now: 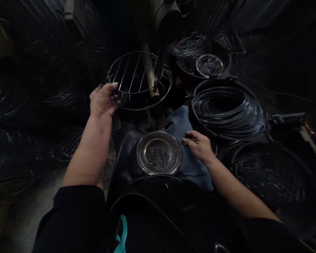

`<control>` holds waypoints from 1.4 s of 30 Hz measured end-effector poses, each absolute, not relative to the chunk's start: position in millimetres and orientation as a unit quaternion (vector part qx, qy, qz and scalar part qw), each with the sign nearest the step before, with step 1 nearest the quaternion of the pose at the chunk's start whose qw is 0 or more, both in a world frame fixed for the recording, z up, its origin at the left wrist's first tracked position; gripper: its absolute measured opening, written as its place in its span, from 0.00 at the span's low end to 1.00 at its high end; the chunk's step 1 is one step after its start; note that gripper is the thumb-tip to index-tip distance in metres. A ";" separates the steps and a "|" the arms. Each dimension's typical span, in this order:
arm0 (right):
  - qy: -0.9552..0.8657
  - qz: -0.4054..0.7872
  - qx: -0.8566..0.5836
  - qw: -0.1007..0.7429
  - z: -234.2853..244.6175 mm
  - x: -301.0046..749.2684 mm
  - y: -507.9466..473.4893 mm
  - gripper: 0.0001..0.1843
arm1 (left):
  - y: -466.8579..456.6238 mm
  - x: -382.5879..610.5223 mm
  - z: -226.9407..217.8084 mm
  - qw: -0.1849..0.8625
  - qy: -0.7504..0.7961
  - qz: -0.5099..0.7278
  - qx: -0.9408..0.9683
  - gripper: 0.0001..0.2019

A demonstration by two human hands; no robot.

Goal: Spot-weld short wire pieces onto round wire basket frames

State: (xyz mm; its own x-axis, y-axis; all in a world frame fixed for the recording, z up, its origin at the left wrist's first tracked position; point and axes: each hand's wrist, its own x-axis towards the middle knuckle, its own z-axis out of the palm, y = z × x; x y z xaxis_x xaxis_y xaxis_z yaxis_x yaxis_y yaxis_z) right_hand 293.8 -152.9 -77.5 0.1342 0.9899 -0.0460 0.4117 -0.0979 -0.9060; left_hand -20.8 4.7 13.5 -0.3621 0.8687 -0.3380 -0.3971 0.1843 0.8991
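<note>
My left hand [102,100] is closed on the near left edge of a round wire rack [133,75], two steel rings with parallel bars across the upper one. The rack's far right side lies between a dark upper metal tip [159,68] and a brass-coloured rod [150,79] below it. A small orange glow shows at the tip. My right hand [200,144] is pinched just right of a steel bowl [140,162]; what its fingers hold, if anything, I cannot make out. Short wire pieces [158,158] lie in the bowl. Under the right hand is blue cloth [196,168].
A coil of wire [226,109] fills a black tub on the right. Behind it stands a wide pan [228,65] with wire rings and a small bowl [209,66]. Another dark basin [271,175] is at lower right. Dim piles of wire racks [68,144] lie left.
</note>
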 end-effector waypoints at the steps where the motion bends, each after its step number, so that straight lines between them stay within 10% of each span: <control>1: -0.519 0.401 -0.641 0.399 -79.5 294.5 -149.9 0.13 | 4.3 -20.0 14.5 0.516 0.569 0.602 0.219 0.17; 18: -0.442 0.565 -0.613 0.331 -62.1 303.5 -128.6 0.16 | 13.2 -15.3 12.2 0.496 0.571 0.618 0.215 0.13; 29: -0.533 0.451 -0.446 0.560 7.8 203.0 -52.2 0.11 | 10.8 -12.9 17.8 0.501 0.564 0.631 0.181 0.23; 42: -0.497 0.407 -0.555 0.529 -5.5 176.3 -44.9 0.12 | -7.4 1.2 13.0 0.483 0.502 0.686 0.211 0.17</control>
State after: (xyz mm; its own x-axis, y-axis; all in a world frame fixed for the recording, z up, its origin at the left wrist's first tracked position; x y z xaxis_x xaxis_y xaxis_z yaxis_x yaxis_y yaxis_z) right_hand 176.3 -44.9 -5.5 0.1760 0.9816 0.0736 0.1217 0.0525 -0.9912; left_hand 1.2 -7.4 13.0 -0.4440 0.8746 -0.1947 -0.4503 -0.0299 0.8924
